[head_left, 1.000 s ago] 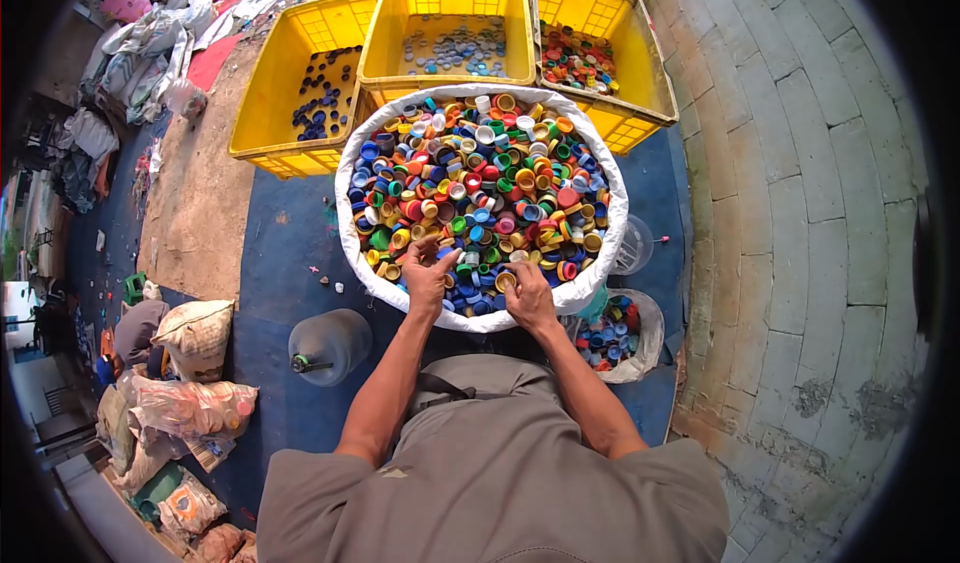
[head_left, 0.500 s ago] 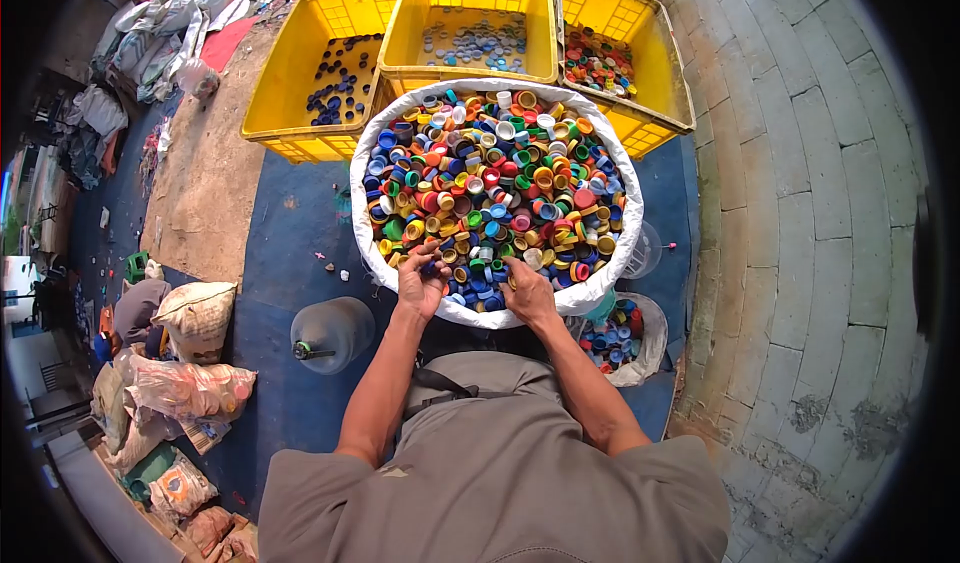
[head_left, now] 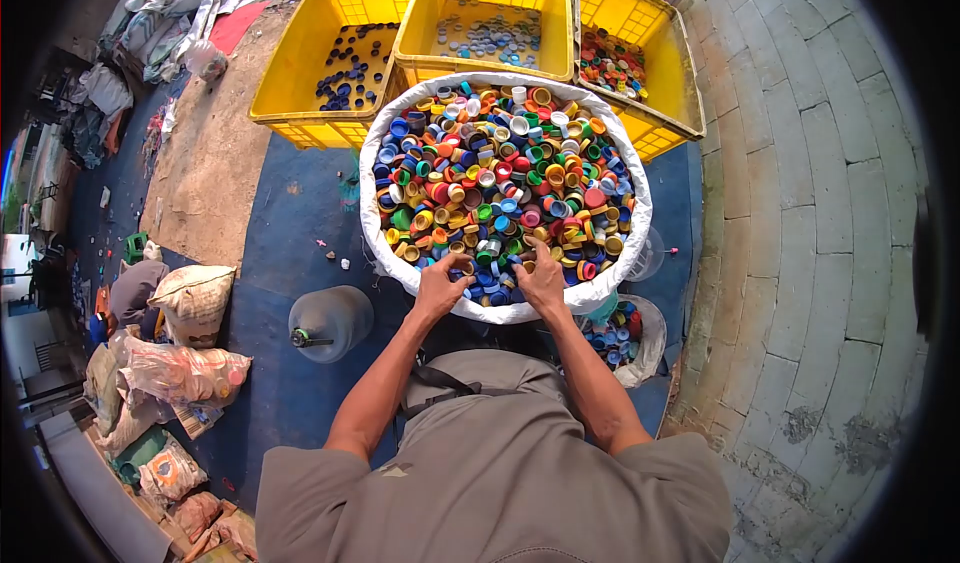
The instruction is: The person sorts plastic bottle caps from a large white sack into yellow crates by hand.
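Observation:
A large round sack with a white rolled rim (head_left: pixel 372 233) stands in front of me, heaped with bottle caps (head_left: pixel 500 178) of many colours. At the near left of the heap, my left hand (head_left: pixel 440 285) rests over blue caps, thumb and fingers apart. My right hand (head_left: pixel 541 278) reaches into the near middle, its fingers spread among the caps by a green one. Both hands touch the pile, and their fingertips are partly hidden by caps. Whether a small cap sits under the fingertips is hard to see.
Behind the sack are a yellow crate (head_left: pixel 285 103) with dark blue caps, a middle crate (head_left: pixel 480 66) with pale blue caps, and a right crate (head_left: pixel 675 98) with red-orange caps. A large clear bottle (head_left: pixel 335 323) lies left; a smaller cap bag (head_left: pixel 650 338) sits right, near a block wall (head_left: pixel 800 233).
My left hand has moved right and turned palm-down onto the caps; the dark caps at its fingers are no longer seen there. My right hand has reached slightly farther into the heap. The view has shifted.

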{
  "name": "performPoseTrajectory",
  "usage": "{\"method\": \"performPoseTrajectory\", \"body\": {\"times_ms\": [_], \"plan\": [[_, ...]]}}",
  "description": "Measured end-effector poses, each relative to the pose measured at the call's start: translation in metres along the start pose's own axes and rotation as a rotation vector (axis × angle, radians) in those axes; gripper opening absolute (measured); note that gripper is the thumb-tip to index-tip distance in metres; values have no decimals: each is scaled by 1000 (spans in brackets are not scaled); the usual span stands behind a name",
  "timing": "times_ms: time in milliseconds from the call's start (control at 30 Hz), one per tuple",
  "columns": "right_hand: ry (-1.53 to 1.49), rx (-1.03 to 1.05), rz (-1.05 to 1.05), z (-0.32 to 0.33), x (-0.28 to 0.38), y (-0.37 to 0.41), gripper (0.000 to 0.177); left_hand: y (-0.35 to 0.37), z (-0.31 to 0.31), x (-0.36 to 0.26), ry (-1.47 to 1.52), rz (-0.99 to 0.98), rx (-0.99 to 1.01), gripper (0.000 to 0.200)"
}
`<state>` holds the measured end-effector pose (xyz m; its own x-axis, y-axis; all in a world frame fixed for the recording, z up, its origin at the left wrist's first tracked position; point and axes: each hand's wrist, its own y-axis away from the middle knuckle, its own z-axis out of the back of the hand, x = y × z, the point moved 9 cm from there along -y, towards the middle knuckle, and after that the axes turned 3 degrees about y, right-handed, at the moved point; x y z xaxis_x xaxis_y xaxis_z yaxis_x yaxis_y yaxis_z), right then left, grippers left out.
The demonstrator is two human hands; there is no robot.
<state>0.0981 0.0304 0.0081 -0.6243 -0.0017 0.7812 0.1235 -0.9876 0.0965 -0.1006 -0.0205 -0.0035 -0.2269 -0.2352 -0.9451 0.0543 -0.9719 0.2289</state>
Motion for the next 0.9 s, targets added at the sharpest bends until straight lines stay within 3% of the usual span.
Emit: {"method": "performPoseTrajectory", "body": {"times_ms": [267, 533, 633, 733, 833, 900], "plan": [[-818, -7, -503, 7, -41, 14, 47, -7, -39, -14, -625, -296, 223, 31], [-1044, -27, -591, 1, -51, 31, 44, -15, -52, 3, -757, -276, 313, 26], [-1061, -19, -595, -2, -51, 33, 43, -14, -50, 0, -710, -301, 288, 18], [-1099, 1, -628, -5, -47, 35, 43, -10, -44, -10, -537, -464, 210, 19], [-1159, 1, -663, -5, -39, 35, 38, -16, -21, 2, -33, -130, 19, 21], [-1218, 24, -671, -10, -35, 34, 34, -18, -15, 20, 225, 80, -6, 21]]}}
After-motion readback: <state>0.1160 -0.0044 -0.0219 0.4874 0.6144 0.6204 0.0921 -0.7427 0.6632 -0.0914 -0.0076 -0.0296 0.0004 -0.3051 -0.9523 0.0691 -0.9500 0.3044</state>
